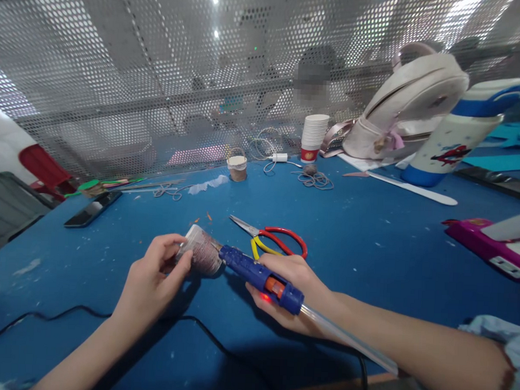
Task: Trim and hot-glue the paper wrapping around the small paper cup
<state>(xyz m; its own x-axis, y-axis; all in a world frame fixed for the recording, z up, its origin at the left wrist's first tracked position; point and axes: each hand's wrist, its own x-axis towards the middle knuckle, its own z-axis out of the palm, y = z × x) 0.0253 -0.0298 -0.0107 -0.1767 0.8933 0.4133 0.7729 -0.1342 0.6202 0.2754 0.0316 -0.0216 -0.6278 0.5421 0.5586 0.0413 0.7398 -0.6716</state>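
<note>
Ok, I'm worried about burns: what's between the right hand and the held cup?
The front of the glue gun, its nozzle pointing at the cup. The head view shows this, though not clearly whether they touch.

A mesh screen (162, 70) stood along the far side of the blue table (370, 234), a person (318, 55) dimly visible through it. On the right, a bottle (454, 140) stood tilted in view beside a pale backpack (401, 118), with blue paper (498, 163) farther right. A phone (93, 209) lay near the left edge, close to a grey chair (13, 207).
</note>
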